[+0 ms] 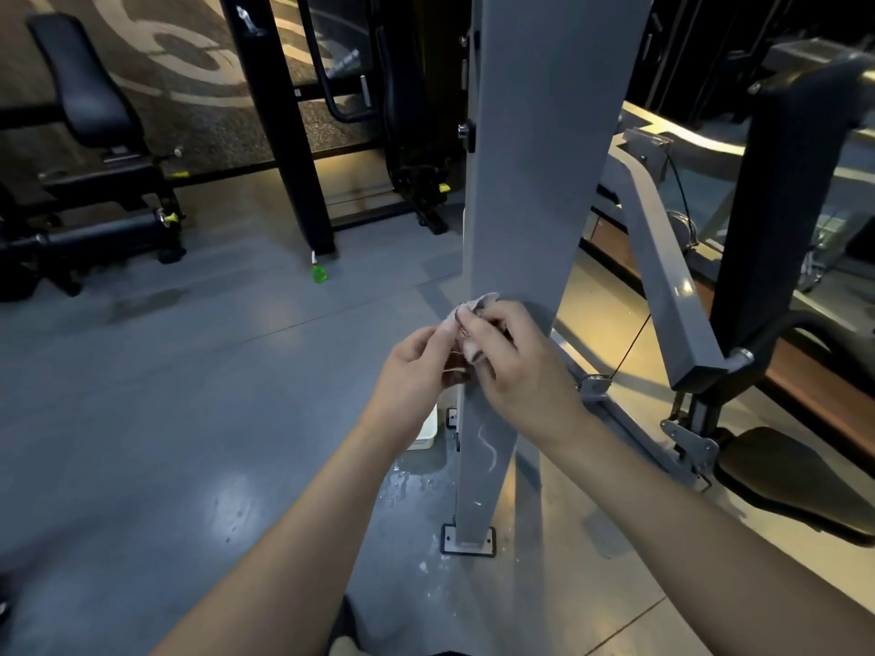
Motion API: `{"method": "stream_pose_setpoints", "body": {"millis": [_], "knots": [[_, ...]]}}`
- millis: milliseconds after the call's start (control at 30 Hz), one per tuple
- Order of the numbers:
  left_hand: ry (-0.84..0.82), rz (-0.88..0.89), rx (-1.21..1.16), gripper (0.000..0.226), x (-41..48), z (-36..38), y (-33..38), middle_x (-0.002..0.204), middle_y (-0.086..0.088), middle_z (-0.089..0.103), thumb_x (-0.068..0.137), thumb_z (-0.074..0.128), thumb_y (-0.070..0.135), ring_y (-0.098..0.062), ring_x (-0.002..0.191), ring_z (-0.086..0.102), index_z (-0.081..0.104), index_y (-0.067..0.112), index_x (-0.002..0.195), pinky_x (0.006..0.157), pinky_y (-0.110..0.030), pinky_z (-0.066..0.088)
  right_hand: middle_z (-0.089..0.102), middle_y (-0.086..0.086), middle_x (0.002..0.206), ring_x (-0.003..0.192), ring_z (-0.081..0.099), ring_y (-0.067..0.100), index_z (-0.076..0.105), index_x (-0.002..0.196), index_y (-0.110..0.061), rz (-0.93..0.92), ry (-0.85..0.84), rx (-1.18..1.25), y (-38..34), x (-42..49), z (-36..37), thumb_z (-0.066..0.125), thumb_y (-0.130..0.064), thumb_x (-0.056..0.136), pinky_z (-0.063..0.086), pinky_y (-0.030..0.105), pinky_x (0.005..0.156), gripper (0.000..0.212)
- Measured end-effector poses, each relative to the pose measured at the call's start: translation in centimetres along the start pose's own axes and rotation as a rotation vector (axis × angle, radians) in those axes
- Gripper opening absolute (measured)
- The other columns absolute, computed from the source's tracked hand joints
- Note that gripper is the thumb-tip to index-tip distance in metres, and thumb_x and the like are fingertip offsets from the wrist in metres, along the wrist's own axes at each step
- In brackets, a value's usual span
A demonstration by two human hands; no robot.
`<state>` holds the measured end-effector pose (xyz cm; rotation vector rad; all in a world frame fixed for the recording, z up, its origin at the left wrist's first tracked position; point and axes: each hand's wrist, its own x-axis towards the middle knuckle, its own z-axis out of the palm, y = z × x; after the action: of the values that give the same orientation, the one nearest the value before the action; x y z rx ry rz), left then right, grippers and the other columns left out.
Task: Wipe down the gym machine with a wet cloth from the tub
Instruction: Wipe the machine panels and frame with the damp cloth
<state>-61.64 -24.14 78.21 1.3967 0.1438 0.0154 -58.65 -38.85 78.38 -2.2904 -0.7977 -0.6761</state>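
Observation:
A tall grey upright post of the gym machine fills the centre of the head view. In front of it, at mid height, both hands hold a small bunched pale cloth. My left hand pinches the cloth's left edge with thumb and fingers. Fingers of my right hand curl round its right side. A white tub peeks out behind my left wrist, on the floor beside the post's base. Wet streaks mark the lower post.
Water drops lie on the grey floor near the post's foot plate. A slanted grey arm and black padded parts stand to the right. Black benches and a black frame are at the back left, with a green bottle.

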Motion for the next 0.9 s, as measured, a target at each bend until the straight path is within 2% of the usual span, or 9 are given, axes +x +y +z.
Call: {"method": "stream_pose_setpoints", "body": {"millis": [167,267,433,500,567,633,700,800,900], "knots": [[0.067,-0.021,-0.146,0.030,0.2,0.1,0.6,0.093,-0.018,0.062,0.105,0.057,0.019,-0.026,0.086,0.062,0.062,-0.010,0.112,0.086,-0.036,0.059,0.064,0.010,0.130,0.122,0.058,0.017,0.063,0.136,-0.001,-0.084,-0.049,0.085,0.2,-1.6,-0.2,0.059,0.005,0.084,0.040,0.011,0.105,0.052],[0.155,0.014,-0.048,0.008,0.5,-0.2,0.8,0.081,-0.016,0.063,0.097,0.067,0.008,-0.023,0.074,0.060,0.064,0.001,0.095,0.078,-0.039,0.055,0.067,0.005,0.121,0.107,0.065,0.018,0.068,0.127,-0.004,-0.073,-0.089,0.128,0.8,-2.0,-0.3,0.061,0.000,0.088,0.053,0.025,0.092,0.040],[0.358,0.196,0.205,0.033,1.0,-1.3,1.5,0.083,-0.020,0.068,0.084,0.079,0.015,-0.023,0.070,0.066,0.047,0.018,0.077,0.069,-0.034,0.052,0.062,-0.007,0.100,0.074,0.059,0.009,0.072,0.104,-0.013,0.157,0.047,0.117,2.2,-2.8,-2.0,0.059,-0.015,0.094,0.054,0.038,0.064,0.017],[0.361,0.278,0.302,0.028,1.4,-0.6,2.0,0.081,0.000,0.067,0.087,0.078,0.015,-0.009,0.069,0.063,0.052,0.021,0.083,0.065,-0.025,0.046,0.060,-0.010,0.097,0.072,0.057,0.007,0.069,0.099,-0.017,0.229,0.037,0.119,2.6,-2.9,-2.5,0.056,-0.018,0.093,0.054,0.038,0.064,0.015],[0.290,0.362,0.348,0.025,1.5,0.8,2.5,0.098,0.010,0.069,0.089,0.077,0.017,-0.006,0.089,0.068,0.060,0.035,0.094,0.080,-0.025,0.053,0.058,-0.012,0.096,0.073,0.056,0.005,0.068,0.097,-0.018,0.270,-0.006,0.105,2.9,-2.9,-2.8,0.056,-0.018,0.093,0.054,0.035,0.066,0.013],[0.266,0.461,0.344,0.028,1.8,1.5,2.1,0.109,0.007,0.066,0.091,0.075,0.022,-0.017,0.100,0.071,0.065,0.046,0.101,0.090,-0.040,0.058,0.058,-0.012,0.097,0.076,0.057,0.005,0.068,0.097,-0.018,0.309,-0.035,0.097,3.1,-3.0,-2.9,0.056,-0.019,0.093,0.054,0.035,0.068,0.012],[0.271,0.537,0.318,0.014,2.2,1.5,1.1,0.107,-0.003,0.063,0.093,0.070,0.032,-0.030,0.084,0.071,0.069,0.045,0.096,0.078,-0.053,0.058,0.059,-0.010,0.097,0.080,0.058,0.009,0.067,0.095,-0.019,0.351,-0.029,0.100,3.5,-3.3,-2.9,0.057,-0.021,0.092,0.054,0.037,0.070,0.010],[0.221,0.455,0.195,0.011,2.4,1.8,-0.3,0.104,-0.028,0.064,0.097,0.066,0.036,-0.046,0.087,0.067,0.071,0.034,0.106,0.083,-0.063,0.054,0.059,-0.009,0.094,0.085,0.059,0.012,0.064,0.091,-0.019,0.447,-0.044,0.106,4.3,-3.7,-2.8,0.058,-0.023,0.093,0.054,0.038,0.075,0.008],[0.201,0.382,0.149,0.026,1.8,2.4,-1.0,0.091,-0.014,0.071,0.102,0.062,0.025,-0.037,0.089,0.069,0.062,0.018,0.127,0.095,-0.056,0.055,0.059,-0.008,0.089,0.084,0.058,0.013,0.062,0.087,-0.019,0.486,-0.069,0.103,5.2,-4.2,-2.9,0.058,-0.024,0.094,0.053,0.040,0.075,0.010]]}}
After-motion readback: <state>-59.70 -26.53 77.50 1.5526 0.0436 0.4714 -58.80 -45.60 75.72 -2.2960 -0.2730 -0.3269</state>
